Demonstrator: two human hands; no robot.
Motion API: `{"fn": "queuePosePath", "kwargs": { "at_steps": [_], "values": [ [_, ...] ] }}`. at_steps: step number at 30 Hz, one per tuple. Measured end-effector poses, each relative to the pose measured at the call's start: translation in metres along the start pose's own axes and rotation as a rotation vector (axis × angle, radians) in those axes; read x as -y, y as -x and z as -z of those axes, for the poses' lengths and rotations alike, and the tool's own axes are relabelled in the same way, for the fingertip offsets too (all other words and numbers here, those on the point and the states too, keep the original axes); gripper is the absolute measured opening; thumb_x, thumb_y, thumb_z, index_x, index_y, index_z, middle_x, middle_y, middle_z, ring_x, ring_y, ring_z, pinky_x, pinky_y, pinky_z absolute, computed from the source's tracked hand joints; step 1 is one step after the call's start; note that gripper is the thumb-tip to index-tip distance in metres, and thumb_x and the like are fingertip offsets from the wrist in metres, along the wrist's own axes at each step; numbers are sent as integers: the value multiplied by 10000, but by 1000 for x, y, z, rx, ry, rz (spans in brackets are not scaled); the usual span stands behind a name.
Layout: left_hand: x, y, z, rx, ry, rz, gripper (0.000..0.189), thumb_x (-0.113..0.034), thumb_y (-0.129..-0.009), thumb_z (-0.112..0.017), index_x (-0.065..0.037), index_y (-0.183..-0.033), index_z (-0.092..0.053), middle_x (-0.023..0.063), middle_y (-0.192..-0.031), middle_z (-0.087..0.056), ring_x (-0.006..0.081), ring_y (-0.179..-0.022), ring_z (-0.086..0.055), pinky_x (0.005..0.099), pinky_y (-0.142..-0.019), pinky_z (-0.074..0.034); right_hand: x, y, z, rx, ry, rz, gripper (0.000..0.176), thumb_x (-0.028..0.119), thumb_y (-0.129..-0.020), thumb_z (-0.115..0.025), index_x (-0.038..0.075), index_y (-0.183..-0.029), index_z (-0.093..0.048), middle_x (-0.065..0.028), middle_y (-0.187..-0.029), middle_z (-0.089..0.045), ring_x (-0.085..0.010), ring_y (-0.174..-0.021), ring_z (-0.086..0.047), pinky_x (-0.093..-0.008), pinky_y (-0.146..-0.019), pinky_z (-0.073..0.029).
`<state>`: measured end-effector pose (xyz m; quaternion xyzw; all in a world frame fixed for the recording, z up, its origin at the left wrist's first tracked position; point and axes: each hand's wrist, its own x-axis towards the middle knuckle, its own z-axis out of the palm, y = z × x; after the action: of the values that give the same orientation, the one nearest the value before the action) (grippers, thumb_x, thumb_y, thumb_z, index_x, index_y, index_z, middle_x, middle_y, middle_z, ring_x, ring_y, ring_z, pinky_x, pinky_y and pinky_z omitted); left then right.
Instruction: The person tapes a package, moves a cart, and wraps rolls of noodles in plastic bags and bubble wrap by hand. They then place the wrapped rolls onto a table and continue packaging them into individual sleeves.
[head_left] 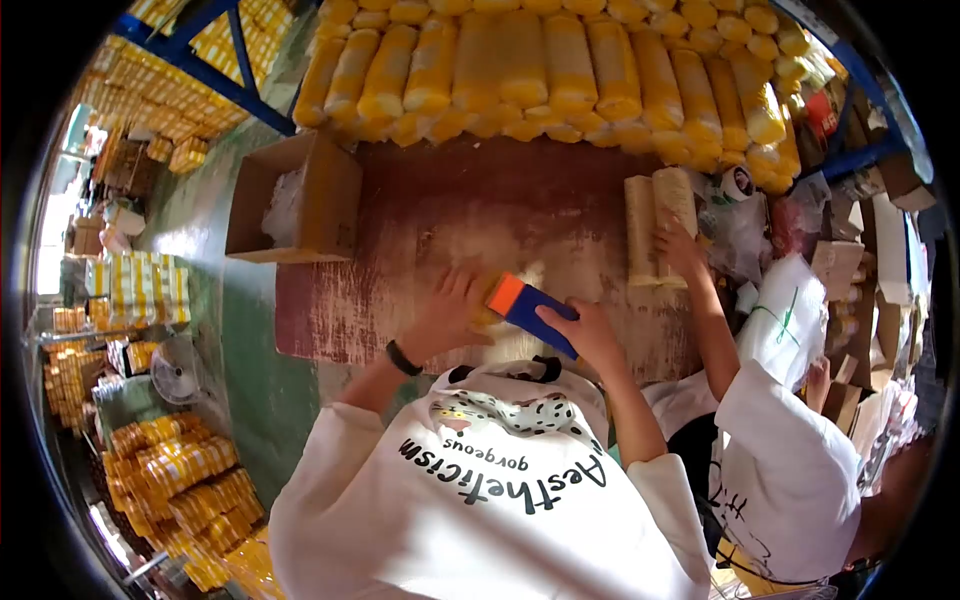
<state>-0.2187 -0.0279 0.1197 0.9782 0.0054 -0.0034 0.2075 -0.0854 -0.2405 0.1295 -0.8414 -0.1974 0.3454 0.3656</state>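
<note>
My right hand (588, 332) is closed around a blue block-shaped tool (540, 318) with a bright orange end, its thumb along the top. The orange end points to the upper left, toward my other hand. Just left of it, my left hand (448, 315) reaches over the worn red tabletop (400, 215) with fingers spread, a dark band at the wrist. A small yellowish item (487, 312) shows between that hand and the orange end; its kind I cannot tell.
A co-worker's hand (680, 248) touches pale yellow rolls (642, 230) at the right. An open cardboard box (325, 200) stands at the table's left edge. Yellow wrapped rolls (500, 65) are stacked along the back. Plastic bags (735, 235) lie beyond the co-worker's hand.
</note>
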Motion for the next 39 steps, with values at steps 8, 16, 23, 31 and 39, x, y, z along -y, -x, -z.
{"fn": "queuePosePath", "kwargs": {
  "at_steps": [8, 16, 23, 31, 39],
  "values": [
    [-8, -30, -26, 45, 98, -85, 836, -376, -590, -789, -94, -1276, -404, 128, -1274, -401, 338, -1178, -415, 442, -926, -418, -1, 11, 35, 84, 199, -65, 604, 583, -734, -637, -19, -694, -643, -157, -568, -587, -267, -549, -606, -363, -534, -469],
    [-16, -13, -50, -143, 98, -179, 822, -330, -571, -785, -119, -1285, -435, 103, -1189, -445, 310, -1124, -445, 418, -896, -437, -8, 42, 42, 23, 193, -94, 613, 565, -734, -650, -48, -733, -641, -188, -601, -591, -289, -556, -602, -383, -563, -471],
    [-9, -2, -47, -224, 120, -207, 806, -311, -560, -779, -139, -1283, -467, 95, -1166, -458, 301, -1077, -464, 419, -891, -432, 17, 52, 43, 24, 210, -134, 539, 478, -744, -690, -58, -745, -631, -204, -667, -610, -312, -614, -613, -367, -597, -479],
    [-10, 5, -54, -242, 185, -242, 789, -349, -607, -741, -126, -1304, -449, 86, -1182, -462, 294, -1081, -458, 444, -916, -393, 52, 77, 44, -11, 482, -155, 463, 386, -763, -704, -69, -756, -616, -171, -598, -591, -230, -518, -592, -343, -518, -463],
    [-2, 8, -51, -208, 214, -335, 818, -387, -617, -731, -92, -1317, -430, 93, -1173, -467, 288, -1083, -451, 473, -937, -352, 85, 99, 25, -18, 689, -346, 522, 544, -751, -626, 29, -823, -668, -182, -720, -634, -359, -670, -627, -426, -636, -509]
  ]
}}
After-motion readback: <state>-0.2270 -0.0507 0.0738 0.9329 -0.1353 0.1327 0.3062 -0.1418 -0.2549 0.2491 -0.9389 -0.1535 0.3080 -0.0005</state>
